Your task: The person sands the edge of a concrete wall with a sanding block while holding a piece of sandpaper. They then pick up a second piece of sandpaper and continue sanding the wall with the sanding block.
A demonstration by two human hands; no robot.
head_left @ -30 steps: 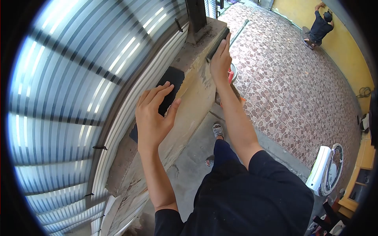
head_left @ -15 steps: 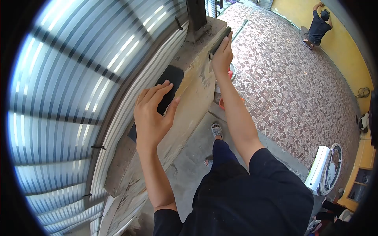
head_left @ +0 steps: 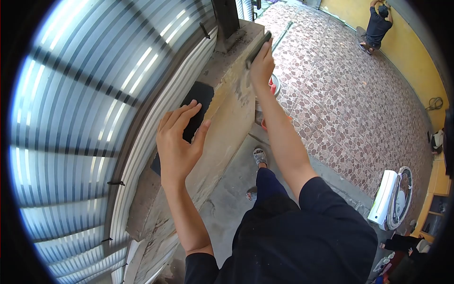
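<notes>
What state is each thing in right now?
Left hand: fingers spread over the black sheet
Black sheet: on the low wall's top, partly hidden
Right hand: closed on the dark block
Dark block: held near the wall's edge, contact unclear
Low wall: patchy, stained
Cable: coiled, by the yellow wall

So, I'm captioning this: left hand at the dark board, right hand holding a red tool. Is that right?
The colour is wrong: the head view shows a dark tool, not a red one. The left hand is at the dark board, and the right hand holds the tool.
</notes>
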